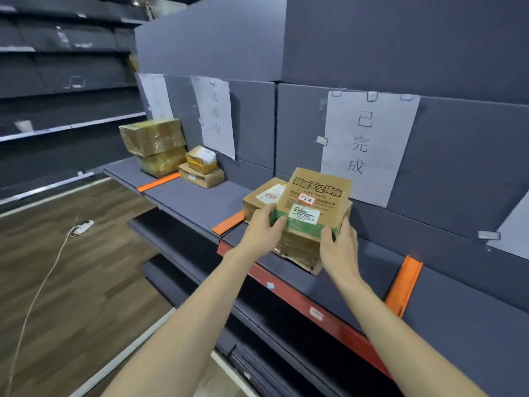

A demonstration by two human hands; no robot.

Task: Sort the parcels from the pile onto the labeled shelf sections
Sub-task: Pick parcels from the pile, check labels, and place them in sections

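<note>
Both hands are gripping a printed cardboard parcel (313, 200) by its lower edge: the left hand (262, 229) is curling its fingers around the lower-left corner with the thumb lying along the green band, and the right hand (339, 243) is clasping the lower-right corner, thumb on the front face. Fingertips behind the parcel are staying hidden. The parcel is tilting back, its printed face toward the camera, its long axis running from bottom to top toward the paper sign (369, 147) reading 已完成. It is sitting on top of a tape-wrapped box (299, 252), whose upper side it is covering. Just to the left, another brown box (264, 196) is lying partly behind the parcel and the left hand. All three are resting on the grey shelf (372, 265), between two orange dividers (402, 285). Further left, under a second sign (214, 116), more parcels (153, 143) are standing stacked; their labels are too blurred to read.
</note>
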